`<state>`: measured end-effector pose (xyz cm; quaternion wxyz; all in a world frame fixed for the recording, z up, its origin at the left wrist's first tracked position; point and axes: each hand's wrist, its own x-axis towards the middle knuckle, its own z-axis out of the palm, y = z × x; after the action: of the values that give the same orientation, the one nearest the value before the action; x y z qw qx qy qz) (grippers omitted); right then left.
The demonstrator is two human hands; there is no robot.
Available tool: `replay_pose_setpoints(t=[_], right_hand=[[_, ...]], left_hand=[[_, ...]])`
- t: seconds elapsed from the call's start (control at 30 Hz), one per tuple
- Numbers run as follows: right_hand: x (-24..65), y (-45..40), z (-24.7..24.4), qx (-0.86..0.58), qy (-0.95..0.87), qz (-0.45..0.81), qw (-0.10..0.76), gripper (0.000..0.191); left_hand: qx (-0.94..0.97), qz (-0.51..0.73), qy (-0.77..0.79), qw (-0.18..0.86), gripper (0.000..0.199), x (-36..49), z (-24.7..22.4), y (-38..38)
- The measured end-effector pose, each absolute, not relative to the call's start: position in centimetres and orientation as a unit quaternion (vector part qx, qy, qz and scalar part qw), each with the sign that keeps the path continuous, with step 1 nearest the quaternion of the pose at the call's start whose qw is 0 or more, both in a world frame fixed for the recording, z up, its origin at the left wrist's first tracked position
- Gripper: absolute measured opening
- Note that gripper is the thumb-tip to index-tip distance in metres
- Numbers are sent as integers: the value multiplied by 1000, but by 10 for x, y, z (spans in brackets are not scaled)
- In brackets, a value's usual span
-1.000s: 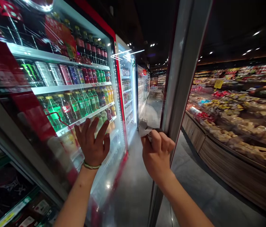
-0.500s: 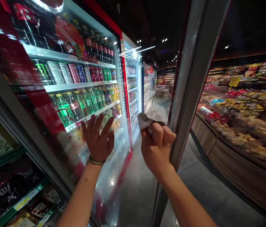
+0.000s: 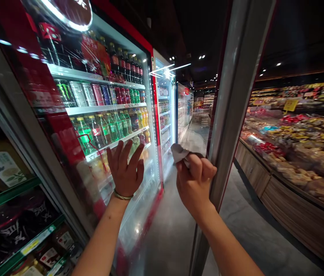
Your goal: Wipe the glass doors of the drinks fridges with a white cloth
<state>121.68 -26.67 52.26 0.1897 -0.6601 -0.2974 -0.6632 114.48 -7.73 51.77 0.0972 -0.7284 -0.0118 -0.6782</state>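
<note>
In front of me stands a glass door (image 3: pixel 176 222) with a grey metal frame, swung away from a drinks fridge on my left. My left hand (image 3: pixel 125 168) lies with fingers spread against the glass, a thin band around its wrist. Bunched in my right hand (image 3: pixel 194 184) is a grey cloth (image 3: pixel 178 152), close to the glass near the door's right frame edge (image 3: pixel 225 115). My right fingers are closed around it, and part of the cloth is hidden behind them.
Through the glass shows a red fridge with shelves of cans (image 3: pixel 89 94) and bottles (image 3: pixel 112 126). Lower left, an open shelf (image 3: pixel 9 197) holds bottles and dark packs. On the right, past the door frame, a wood-sided display (image 3: pixel 282 199) carries packaged food.
The view has shifted slightly, so the scene sits a little lower and further right. Both hands keep nearly the same pose; the cloth stays in my right hand.
</note>
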Motion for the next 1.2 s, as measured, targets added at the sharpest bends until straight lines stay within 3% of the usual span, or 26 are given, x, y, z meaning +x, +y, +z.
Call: replay_pose_setpoints(t=[0.4, 0.53, 0.7, 0.83, 1.2], right_hand=[[1221, -264, 532, -645, -300, -677, 189, 32], [1222, -261, 531, -640, -346, -669, 154, 29], [1224, -262, 527, -640, -294, -681, 201, 30], [1222, -261, 526, -637, -343, -669, 171, 32], [1216, -256, 529, -639, -341, -664, 188, 31]], left_hand=[[-723, -683, -3, 105, 50, 1146, 517, -79], [-722, -684, 0, 109, 51, 1146, 518, -80], [-716, -689, 3, 114, 54, 1147, 518, -82], [-715, -689, -3, 114, 55, 1147, 518, -82], [-720, -686, -6, 102, 53, 1146, 517, -82]])
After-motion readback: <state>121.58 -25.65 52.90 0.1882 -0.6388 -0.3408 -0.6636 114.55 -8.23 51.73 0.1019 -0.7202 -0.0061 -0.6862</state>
